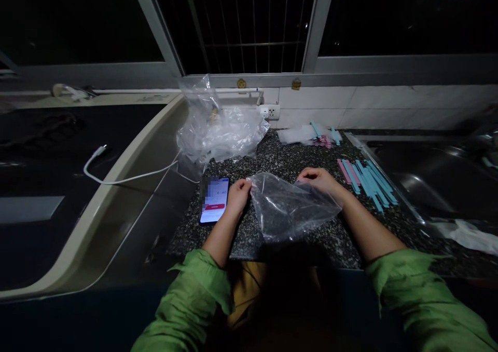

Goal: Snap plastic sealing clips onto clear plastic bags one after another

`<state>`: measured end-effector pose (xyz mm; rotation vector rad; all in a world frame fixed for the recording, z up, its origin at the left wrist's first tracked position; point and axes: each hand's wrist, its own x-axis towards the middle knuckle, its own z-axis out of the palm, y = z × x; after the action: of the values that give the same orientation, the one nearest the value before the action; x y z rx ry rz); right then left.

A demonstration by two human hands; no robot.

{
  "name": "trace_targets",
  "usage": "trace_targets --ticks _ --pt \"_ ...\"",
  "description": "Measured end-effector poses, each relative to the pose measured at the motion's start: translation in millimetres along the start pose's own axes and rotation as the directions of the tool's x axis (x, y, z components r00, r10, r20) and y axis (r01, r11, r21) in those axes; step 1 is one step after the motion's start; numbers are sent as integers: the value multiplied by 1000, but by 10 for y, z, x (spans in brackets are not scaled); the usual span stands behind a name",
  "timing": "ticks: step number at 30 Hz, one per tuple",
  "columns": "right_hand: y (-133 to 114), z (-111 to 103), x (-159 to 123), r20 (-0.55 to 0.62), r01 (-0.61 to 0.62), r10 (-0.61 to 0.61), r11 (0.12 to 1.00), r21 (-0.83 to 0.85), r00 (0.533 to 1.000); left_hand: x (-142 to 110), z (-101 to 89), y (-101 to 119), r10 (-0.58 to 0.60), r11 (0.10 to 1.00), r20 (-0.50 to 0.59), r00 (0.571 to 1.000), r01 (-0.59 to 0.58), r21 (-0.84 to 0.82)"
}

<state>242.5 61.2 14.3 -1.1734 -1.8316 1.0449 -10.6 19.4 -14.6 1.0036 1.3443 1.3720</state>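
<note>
A clear plastic bag [288, 212] is spread between my two hands over the speckled dark countertop [249, 238]. My left hand [238, 196] pinches its upper left corner, fingers closed. At the upper right edge of the bag, my right hand [317, 179] is also closed in a pinch on the plastic. Just left of my left hand lies a phone [216, 201] with a lit screen. Pink and light-blue strips [369, 180] lie in a loose group to the right of my right forearm.
Crumpled clear plastic bags [229, 134] are heaped at the back left. Flat clear packets [298, 135] with more strips lie near the tiled wall. A steel sink [436, 180] is on the right, a washing machine [128, 149] on the left. A white cable [132, 180] crosses its rim.
</note>
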Motion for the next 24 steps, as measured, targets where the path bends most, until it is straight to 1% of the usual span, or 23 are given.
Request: trace_targets --ticks 3,6,9,12,15,17,19,21,23,24 --pt "-2 -84 -18 -53 5 -7 999 -46 999 -24 1 44 25 998 -35 999 -27 -50" --pt "1 -183 -21 -125 62 -69 996 -64 990 -43 3 87 40 993 -76 996 -48 -112" --pt "-19 -257 -32 -225 131 -145 988 -78 963 -54 6 117 33 986 -103 994 -49 -158" --pt "-57 -287 -58 -310 169 -193 980 -104 931 -61 11 130 37 984 -81 996 -50 -171" --pt "-77 -283 -76 -355 183 -214 976 -120 910 -60 14 122 57 981 -58 997 -67 -180" --pt "-70 -271 -73 -374 179 -212 976 -120 903 -56 16 107 63 979 -54 997 -72 -188" --pt "-49 -255 -59 -389 152 -182 983 -106 903 -56 19 87 55 977 -33 998 -60 -205" --pt "-25 -236 -41 -409 108 -128 992 -72 903 -65 26 65 28 976 34 999 -20 -217" --pt "-12 -226 -27 -429 72 -78 997 -30 900 -80 35 48 -2 981 113 994 24 -194" --pt "-13 -231 -26 -434 59 -57 998 -8 899 -86 39 43 -12 984 134 991 36 -177"
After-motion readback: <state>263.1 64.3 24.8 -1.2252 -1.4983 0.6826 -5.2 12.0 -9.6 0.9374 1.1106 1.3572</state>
